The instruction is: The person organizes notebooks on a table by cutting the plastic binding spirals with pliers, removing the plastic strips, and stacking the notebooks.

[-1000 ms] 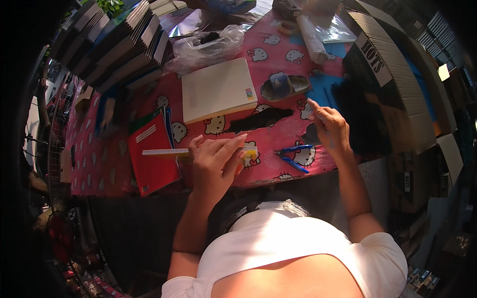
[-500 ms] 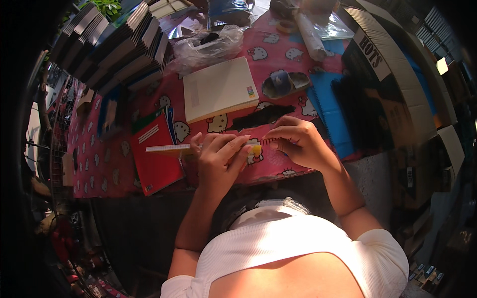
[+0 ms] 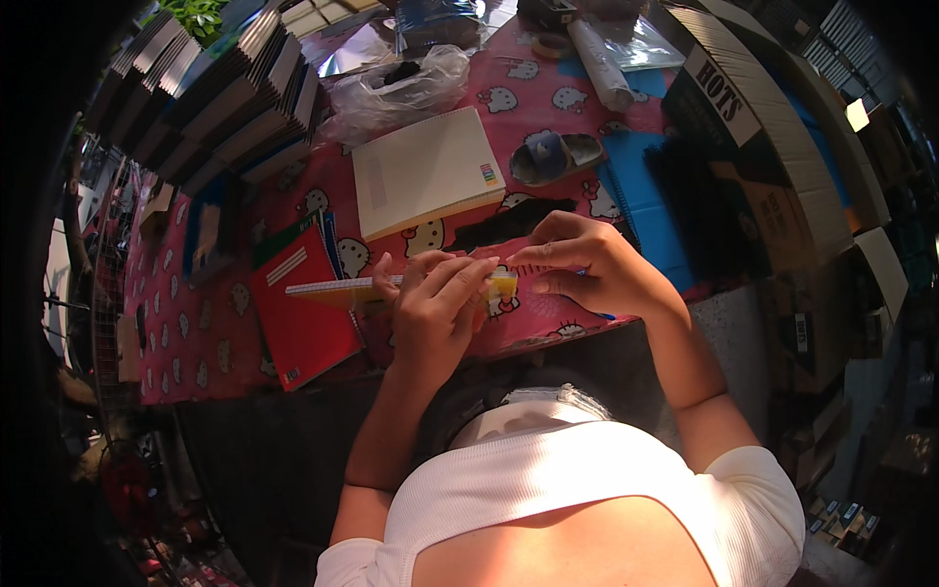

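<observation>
My left hand (image 3: 432,305) is closed round a pad of bound sheets (image 3: 328,290) with a yellow cover, held up with its holed edge uppermost. At the pad's right end, my right hand (image 3: 602,266) pinches a dark thin spiral coil (image 3: 529,269) between thumb and fingers, close to the left fingertips. A thin blue thing (image 3: 604,316) pokes out below my right hand; its kind I cannot make out. Beneath the pad's left end lies a red notebook (image 3: 301,313). Farther back sits a cream stack of sheets (image 3: 425,171).
A blue and grey slipper (image 3: 556,158) lies beside blue covers (image 3: 641,210) and a heap of black coils (image 3: 690,210). Cardboard boxes (image 3: 773,117) stand at the right. Tall piles of notebooks (image 3: 230,98) and a clear plastic bag (image 3: 396,93) are at the back left.
My right hand has shifted slightly nearer the pad's end with the coil. The blue thing below it now shows. The whole view has tilted a little.
</observation>
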Available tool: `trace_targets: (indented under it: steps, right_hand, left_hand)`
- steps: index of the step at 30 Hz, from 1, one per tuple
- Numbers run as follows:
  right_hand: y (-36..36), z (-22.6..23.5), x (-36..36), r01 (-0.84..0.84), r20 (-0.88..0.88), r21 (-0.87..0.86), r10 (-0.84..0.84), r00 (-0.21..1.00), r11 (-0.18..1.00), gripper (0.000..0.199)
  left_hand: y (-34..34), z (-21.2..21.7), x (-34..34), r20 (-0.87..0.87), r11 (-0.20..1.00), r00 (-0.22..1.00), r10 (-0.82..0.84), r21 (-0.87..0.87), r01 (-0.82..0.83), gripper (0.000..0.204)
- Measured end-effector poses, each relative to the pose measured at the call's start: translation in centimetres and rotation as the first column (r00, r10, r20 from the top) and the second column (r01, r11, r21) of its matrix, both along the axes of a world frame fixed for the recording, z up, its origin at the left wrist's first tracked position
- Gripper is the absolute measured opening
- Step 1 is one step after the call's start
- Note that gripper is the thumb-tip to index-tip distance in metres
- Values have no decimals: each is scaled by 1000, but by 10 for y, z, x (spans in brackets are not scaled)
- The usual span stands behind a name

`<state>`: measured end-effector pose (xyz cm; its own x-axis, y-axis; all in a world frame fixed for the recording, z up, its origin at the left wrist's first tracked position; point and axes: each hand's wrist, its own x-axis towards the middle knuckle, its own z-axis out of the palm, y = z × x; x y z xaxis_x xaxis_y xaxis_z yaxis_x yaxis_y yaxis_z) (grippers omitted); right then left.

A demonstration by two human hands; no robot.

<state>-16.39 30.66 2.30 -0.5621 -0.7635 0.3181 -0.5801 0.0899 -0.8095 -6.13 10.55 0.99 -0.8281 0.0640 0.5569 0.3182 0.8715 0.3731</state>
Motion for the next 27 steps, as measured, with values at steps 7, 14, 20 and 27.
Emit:
trace_targets:
  steps: [7, 14, 20, 27]
  right_hand:
    - [-5, 2, 19, 162, 5, -8, -162, 987, 987, 27]
    - [-10, 3, 30, 189, 305, -26, -172, 937, 982, 31]
    - [-11, 1, 30, 211, -297, 59, -185, 937, 976, 28]
    - [-19, 5, 32, 235, -316, 132, -184, 931, 963, 27]
  left_hand:
    - [5, -2, -1, -33, 999, 999, 30, 44, -28, 23]
    - [0, -8, -3, -53, 996, 998, 22, 91, -17, 26]
    - [-7, -1, 0, -26, 995, 995, 100, 3, -100, 21]
    - [-11, -6, -3, 11, 996, 998, 54, 66, -55, 20]
